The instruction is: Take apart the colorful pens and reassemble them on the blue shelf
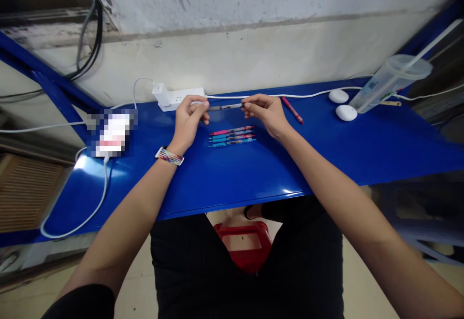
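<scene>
A clear-barrelled pen with a grey grip [225, 108] is held level above the blue table. At its left end, the thumb and fingers of my left hand [191, 118] pinch the grip. My right hand [264, 112] pinches the other end between thumb and fingertips. Just below the held pen, several pens lie side by side in a row: a pink pen [231, 131] at the far side and a blue pen [232, 142] nearest me. Past my right hand, a red pen [292, 110] lies alone at a slant.
A white power strip [186, 95] with a plugged-in charger [161, 94] stands against the wall. At left, a blurred-out device [111, 134] has a white cable attached. Two white rounded objects [346, 112] sit beside a tilted clear plastic cup [384, 84] at right. Beneath the table is a red stool [250, 256].
</scene>
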{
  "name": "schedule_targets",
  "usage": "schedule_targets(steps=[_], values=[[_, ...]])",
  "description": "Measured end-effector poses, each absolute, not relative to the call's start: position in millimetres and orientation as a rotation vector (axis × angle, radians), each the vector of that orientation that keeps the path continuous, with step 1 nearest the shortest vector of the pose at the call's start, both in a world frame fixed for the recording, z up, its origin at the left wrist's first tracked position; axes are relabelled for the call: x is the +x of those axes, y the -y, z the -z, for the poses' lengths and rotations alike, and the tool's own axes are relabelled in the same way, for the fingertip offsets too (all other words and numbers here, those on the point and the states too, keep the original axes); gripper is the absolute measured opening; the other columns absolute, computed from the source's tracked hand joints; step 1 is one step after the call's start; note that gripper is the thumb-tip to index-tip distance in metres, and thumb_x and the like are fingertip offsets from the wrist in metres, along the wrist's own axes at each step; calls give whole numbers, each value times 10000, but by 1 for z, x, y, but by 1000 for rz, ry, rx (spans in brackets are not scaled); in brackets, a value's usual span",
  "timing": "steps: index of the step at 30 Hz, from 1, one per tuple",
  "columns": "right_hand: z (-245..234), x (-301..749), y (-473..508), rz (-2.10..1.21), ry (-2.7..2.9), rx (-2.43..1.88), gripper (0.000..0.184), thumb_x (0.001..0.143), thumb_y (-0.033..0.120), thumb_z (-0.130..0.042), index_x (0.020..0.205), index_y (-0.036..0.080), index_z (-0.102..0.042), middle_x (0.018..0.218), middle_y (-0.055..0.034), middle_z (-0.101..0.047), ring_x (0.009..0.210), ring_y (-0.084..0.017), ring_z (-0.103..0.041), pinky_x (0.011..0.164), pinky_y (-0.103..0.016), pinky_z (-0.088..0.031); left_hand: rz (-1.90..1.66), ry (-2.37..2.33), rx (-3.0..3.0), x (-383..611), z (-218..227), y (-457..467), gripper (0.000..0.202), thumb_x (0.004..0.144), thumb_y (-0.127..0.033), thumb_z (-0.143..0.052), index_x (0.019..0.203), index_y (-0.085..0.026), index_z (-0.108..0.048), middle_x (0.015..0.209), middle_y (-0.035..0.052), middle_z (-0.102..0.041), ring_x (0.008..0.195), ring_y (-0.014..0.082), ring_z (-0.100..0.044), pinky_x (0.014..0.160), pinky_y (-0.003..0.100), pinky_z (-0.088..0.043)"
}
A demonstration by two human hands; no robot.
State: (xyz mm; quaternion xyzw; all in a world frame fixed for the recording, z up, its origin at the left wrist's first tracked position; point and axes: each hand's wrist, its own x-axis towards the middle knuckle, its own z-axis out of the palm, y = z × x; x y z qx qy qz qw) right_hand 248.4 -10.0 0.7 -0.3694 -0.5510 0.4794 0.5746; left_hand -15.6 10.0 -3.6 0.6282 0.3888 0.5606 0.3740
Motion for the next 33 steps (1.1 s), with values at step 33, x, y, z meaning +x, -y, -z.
schedule_targets(steps=[33], values=[[0,274,-5,-1239,842,-984,101,778,243,-737,858,214,-792,785,-24,-684,708,-144,-617,720,-296,-580,-1529,-1010,1349,-23,9,-19,161,874,-137,-812,980,-258,-823,874,35,-819,876,159,-827,796,267,-660]])
